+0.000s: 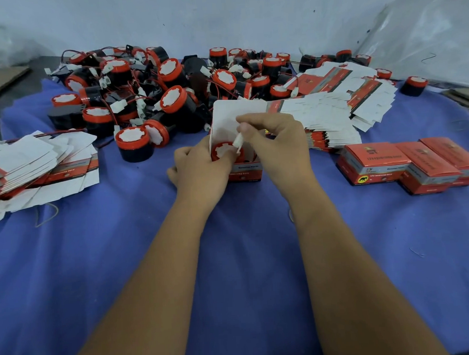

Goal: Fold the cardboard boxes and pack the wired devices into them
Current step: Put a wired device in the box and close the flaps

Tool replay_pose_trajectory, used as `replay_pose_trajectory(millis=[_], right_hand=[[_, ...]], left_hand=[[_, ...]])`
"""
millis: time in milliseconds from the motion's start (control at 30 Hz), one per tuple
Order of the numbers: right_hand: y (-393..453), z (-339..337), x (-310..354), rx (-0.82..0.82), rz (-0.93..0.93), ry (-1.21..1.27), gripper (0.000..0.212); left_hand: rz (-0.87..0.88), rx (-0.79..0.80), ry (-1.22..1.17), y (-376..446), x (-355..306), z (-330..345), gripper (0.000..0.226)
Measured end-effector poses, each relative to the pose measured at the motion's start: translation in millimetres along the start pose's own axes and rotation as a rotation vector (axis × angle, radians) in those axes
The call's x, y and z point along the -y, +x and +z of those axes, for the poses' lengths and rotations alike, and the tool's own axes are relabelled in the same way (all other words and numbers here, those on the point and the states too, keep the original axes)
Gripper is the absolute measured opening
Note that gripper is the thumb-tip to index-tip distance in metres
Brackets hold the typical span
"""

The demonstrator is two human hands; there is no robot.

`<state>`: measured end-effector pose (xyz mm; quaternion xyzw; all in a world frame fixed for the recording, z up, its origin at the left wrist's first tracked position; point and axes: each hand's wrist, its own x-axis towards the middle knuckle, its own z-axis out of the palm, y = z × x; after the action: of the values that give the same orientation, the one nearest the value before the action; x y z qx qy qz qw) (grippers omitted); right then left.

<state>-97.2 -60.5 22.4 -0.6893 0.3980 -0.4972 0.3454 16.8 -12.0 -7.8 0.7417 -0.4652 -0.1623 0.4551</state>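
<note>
The left hand [200, 168] grips the open carton [242, 160] from its left side, I think to keep it upright and steady on the blue cloth [150, 251], while the right hand [275, 139] pinches the white connector [238, 142] just above the carton's mouth, probably to tuck the wire in before the raised flap closes. Inside this carton sits one red-capped horn [224, 150], cap up. To the right of the carton stand three closed cartons [411, 163]; behind it lie the loose horns [168, 93] and flat blanks [330, 108].
</note>
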Motion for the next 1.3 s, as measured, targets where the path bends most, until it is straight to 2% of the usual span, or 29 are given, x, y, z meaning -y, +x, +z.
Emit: replay_pose_trajectory(millis=[133, 267, 333, 433, 500, 567, 700, 867, 967, 1033, 1133, 1300], right_hand=[[1.2, 0.4, -5.2, -0.063, -0.051, -0.112, 0.023], [1.4, -0.2, -12.3, -0.04, -0.162, -0.328, 0.036], [2.0, -1.3, -15.8, -0.04, -0.227, -0.445, 0.035], [4.7, -2.4, -19.6, -0.078, -0.314, -0.549, 0.021], [6.2, -2.3, -21.0, -0.085, -0.328, -0.543, 0.017], [6.1, -1.6, -20.9, -0.035, -0.324, -0.505, 0.027], [3.3, -0.1, -15.7, 0.038, -0.278, -0.36, 0.048], [0.4, -1.1, -11.3, 0.101, -0.285, -0.337, 0.032], [-2.8, 2.6, -9.4, 0.176, -0.242, -0.332, 0.029], [-3.3, 3.7, -8.9, 0.205, -0.213, -0.32, 0.029], [-2.7, 2.0, -8.5, 0.233, -0.202, -0.321, 0.027], [-3.8, 0.4, -5.8, 0.23, -0.171, -0.282, 0.028]], left_hand=[[0.021, -0.014, -0.004, 0.8, -0.2, 0.2, 0.008], [0.004, -0.035, -0.048, 2.5, 1.1, -1.0, 0.02], [-0.002, -0.048, -0.067, 2.7, 1.5, -1.1, 0.022], [0.011, -0.062, -0.112, 4.7, 2.5, -1.4, 0.03], [0.009, -0.067, -0.127, 4.9, 1.6, -1.8, 0.039], [0.006, -0.072, -0.128, 5.3, 1.1, -2.0, 0.043], [-0.001, -0.072, -0.127, 6.9, 4.5, -0.2, 0.026], [-0.007, -0.097, -0.111, 5.2, 2.8, 1.2, 0.022], [-0.036, -0.085, -0.096, 4.0, 2.4, 1.2, 0.015], [-0.075, -0.063, -0.107, 4.0, 1.9, 1.8, 0.024], [-0.089, -0.1, -0.209, 4.0, -0.2, 1.2, 0.052], [0.006, -0.197, -0.193, 2.1, -2.2, 1.1, 0.053]])
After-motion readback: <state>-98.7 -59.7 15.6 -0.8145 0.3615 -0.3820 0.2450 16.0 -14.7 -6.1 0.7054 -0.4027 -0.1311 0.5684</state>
